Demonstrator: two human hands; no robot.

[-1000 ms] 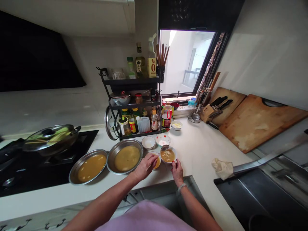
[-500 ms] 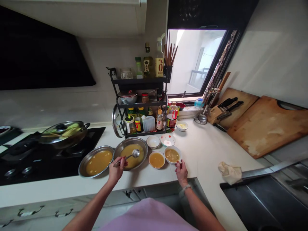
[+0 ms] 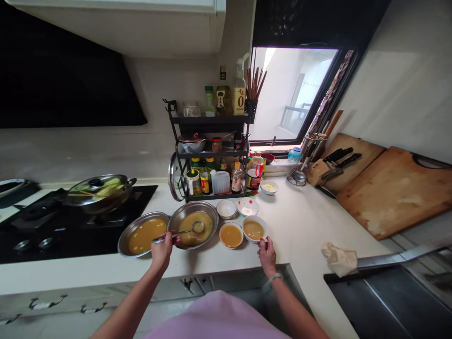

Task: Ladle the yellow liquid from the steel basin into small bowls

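My left hand (image 3: 162,249) is closed round the handle of a metal ladle (image 3: 198,227). The ladle's bowl rests in the yellowish-brown liquid of a round steel basin (image 3: 214,217). My right hand (image 3: 267,254) pinches the near rim of a white bowl (image 3: 263,224), which holds a paler brown liquid. Between this bowl and the basin stands a small bowl (image 3: 231,235) filled with orange-brown liquid. A second steel basin (image 3: 122,240), left of the first, contains similar liquid with pale pieces floating in it.
Behind are a small white bowl (image 3: 226,209), a patterned bowl (image 3: 248,206) and a black rack (image 3: 212,195) of bottles. A lidded pan (image 3: 99,193) sits on the stove at left. To the right are a knife block (image 3: 317,172), a cutting board (image 3: 395,188) and a sink (image 3: 384,296).
My left hand has moved slightly left and down, and the ladle's bowl has dipped into the liquid in the basin. My right hand stays at the white bowl. The view has shifted a little.
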